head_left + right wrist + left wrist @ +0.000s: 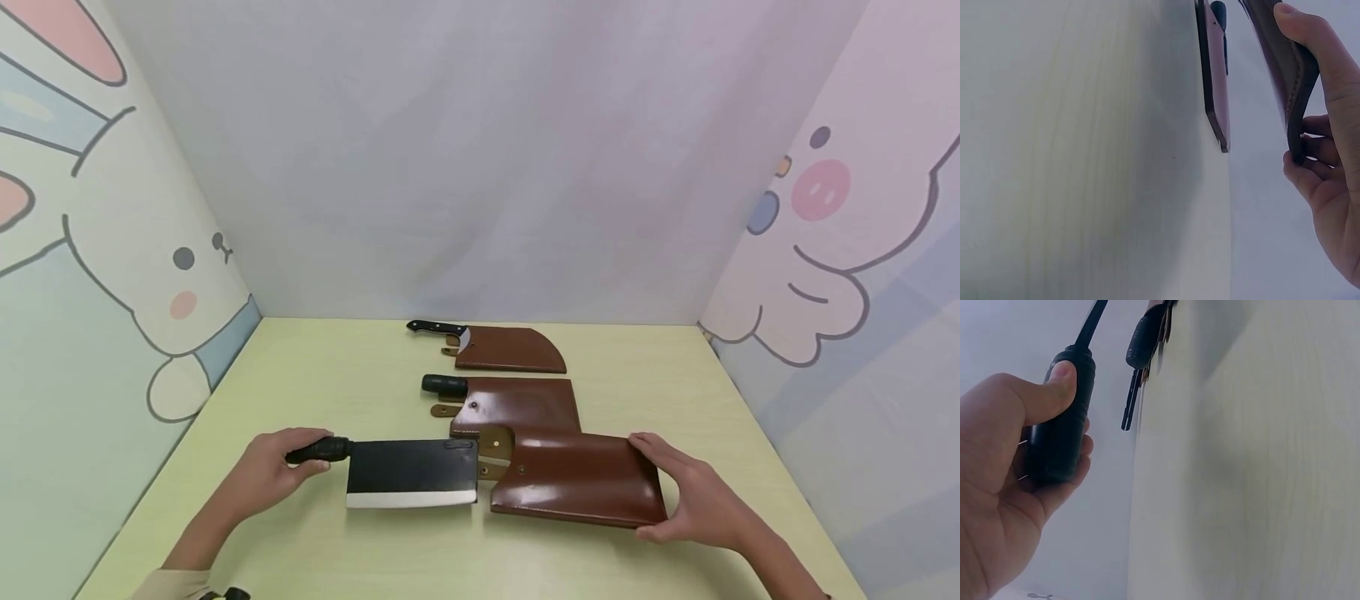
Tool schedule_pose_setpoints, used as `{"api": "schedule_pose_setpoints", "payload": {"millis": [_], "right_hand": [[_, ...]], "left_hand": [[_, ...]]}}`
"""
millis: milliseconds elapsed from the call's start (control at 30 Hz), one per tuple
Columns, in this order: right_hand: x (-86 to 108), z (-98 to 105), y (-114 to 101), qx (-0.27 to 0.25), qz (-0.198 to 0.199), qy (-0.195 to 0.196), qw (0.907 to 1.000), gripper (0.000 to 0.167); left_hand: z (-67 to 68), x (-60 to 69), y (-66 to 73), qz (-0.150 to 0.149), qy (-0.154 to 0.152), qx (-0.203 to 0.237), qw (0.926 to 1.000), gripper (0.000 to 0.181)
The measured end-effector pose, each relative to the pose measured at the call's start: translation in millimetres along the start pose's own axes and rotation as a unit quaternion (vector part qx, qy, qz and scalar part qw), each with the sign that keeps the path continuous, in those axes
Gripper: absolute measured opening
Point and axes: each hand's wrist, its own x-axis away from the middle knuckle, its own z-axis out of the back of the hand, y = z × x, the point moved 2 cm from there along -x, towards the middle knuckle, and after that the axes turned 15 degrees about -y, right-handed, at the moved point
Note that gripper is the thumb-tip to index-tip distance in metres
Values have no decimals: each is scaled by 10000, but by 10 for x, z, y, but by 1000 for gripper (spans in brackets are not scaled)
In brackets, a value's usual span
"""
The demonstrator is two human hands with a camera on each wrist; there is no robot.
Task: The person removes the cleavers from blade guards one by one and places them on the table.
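My left hand (273, 468) grips the black handle (1060, 431) of a cleaver (411, 471), its dark blade bare with a pale cutting edge toward me. To its right, a brown leather sheath (581, 479) is held at its far end by my right hand (693, 496), thumb on one edge and fingers on the other. The sheath's mouth, with a strap and snap, faces the blade's tip; in the head view the two nearly meet. Both are lifted off the table, as the wrist views show. In the right wrist view the sheath's stitched edge (1297, 81) lies between thumb and fingers.
Behind them on the pale yellow table (315, 367) lies a second sheathed cleaver (517, 400) with a dark handle. Farther back is a curved sheathed knife (510, 346) with a riveted handle. A grey back wall (480, 167) and cartoon-printed side panels enclose the table.
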Motion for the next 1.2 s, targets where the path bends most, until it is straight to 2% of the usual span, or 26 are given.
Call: {"api": "schedule_pose_setpoints", "payload": {"millis": [467, 700, 967, 1200], "right_hand": [[197, 18, 105, -9, -276, -114, 9996, 116], [264, 1, 140, -46, -246, -208, 9995, 114], [266, -46, 165, -163, -158, -398, 9989, 112], [237, -93, 224, -334, -285, -712, 9965, 115]], "left_hand": [[-123, 100, -161, -21, -240, -211, 9995, 39], [-178, 119, -207, -101, -451, -46, 9989, 38], [-227, 156, -243, -70, -591, -25, 9982, 37], [-263, 153, -274, -69, -708, 82, 9974, 36]]}}
